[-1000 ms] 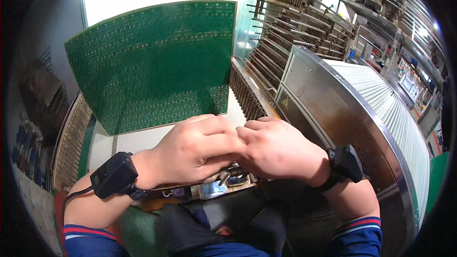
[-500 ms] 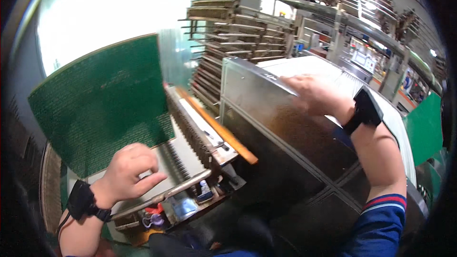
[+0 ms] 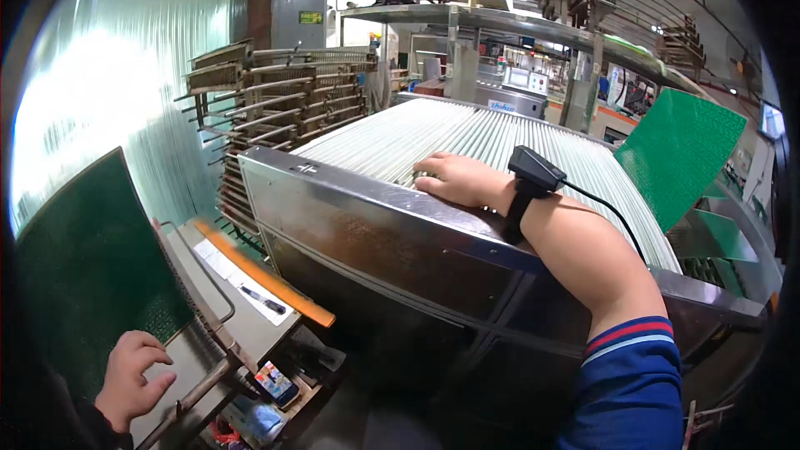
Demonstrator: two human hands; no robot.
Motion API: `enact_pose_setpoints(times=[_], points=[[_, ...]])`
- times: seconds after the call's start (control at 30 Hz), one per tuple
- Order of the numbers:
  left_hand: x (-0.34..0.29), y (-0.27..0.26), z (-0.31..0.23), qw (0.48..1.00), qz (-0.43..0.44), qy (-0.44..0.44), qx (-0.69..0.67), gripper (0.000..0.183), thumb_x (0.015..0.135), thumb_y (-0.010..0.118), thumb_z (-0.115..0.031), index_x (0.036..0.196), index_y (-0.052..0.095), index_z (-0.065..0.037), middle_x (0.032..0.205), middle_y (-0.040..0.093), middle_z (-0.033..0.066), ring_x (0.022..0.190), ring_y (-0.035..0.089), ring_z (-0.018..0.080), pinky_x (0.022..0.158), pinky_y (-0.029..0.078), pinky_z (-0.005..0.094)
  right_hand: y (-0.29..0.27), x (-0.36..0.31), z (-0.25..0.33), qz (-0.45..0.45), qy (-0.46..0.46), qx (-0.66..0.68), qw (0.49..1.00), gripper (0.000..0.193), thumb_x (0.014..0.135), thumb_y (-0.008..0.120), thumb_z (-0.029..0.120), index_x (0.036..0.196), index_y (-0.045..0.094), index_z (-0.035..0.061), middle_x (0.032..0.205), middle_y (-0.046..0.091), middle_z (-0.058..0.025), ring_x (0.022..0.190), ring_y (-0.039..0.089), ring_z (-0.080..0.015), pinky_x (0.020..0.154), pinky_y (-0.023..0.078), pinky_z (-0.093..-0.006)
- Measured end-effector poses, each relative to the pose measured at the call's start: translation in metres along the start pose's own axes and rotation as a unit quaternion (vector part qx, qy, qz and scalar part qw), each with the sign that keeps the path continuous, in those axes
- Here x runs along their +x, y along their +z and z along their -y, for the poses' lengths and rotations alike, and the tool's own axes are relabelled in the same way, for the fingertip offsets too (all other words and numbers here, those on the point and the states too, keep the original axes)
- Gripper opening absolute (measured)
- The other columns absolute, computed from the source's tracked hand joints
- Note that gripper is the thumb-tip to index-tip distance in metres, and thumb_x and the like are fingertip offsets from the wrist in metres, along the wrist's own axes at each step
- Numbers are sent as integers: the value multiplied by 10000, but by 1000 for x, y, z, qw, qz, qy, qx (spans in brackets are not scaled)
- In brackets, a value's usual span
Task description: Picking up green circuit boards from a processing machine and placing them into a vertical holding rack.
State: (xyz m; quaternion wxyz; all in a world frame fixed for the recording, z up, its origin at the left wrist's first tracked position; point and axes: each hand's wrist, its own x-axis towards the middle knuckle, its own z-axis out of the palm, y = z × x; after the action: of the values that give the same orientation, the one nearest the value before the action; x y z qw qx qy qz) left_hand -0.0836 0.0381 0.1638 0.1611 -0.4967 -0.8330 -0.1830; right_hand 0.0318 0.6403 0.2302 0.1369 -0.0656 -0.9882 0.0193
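Note:
My right hand (image 3: 460, 180) lies palm down at the near edge of a bed of white rods (image 3: 550, 146), just past the metal rim (image 3: 392, 198) of a large steel machine. Its fingers are stretched and slightly bent, and I see nothing held in them. At the lower left, my left hand (image 3: 136, 377) hovers with fingers and thumb apart, holding nothing. Close beside it a large dark green panel (image 3: 92, 258) stands upright in a slotted rack (image 3: 218, 337) on a table. Whether that hand touches the panel I cannot tell.
An orange strip (image 3: 267, 273), a paper sheet and a black pen (image 3: 262, 298) lie on the table. A phone (image 3: 277, 383) rests on a lower shelf. Stacked metal racks (image 3: 283, 108) stand behind. Another green panel (image 3: 679, 154) leans at the machine's right side.
My view has swung to the right. My right hand has gone from above the machine's rim onto the white rods. My left hand's fingers have spread, and it sits lower left in view.

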Motion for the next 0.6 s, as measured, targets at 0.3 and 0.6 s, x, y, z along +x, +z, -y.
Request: enact_pose_setpoints(times=[0.3,0.6], points=[[-30,-43,68,907,252,-135,309,338,816,737,-374,994,709,-88,1006,671,141,1006,637,345,884,504,463,-17,-17,1,12,-49,-50,997,403,1004,564,310,1291,641,38,1230,652,-230,1196,609,-401,1046,482,-485],[-92,-19,136,895,252,-367,-36,456,773,765,-231,1169,685,-19,1157,684,209,1118,656,319,975,518,427,-3,15,13,-57,-73,-105,990,362,939,618,306,1094,693,-12,1317,608,-217,1224,596,-382,1075,474,-458]])
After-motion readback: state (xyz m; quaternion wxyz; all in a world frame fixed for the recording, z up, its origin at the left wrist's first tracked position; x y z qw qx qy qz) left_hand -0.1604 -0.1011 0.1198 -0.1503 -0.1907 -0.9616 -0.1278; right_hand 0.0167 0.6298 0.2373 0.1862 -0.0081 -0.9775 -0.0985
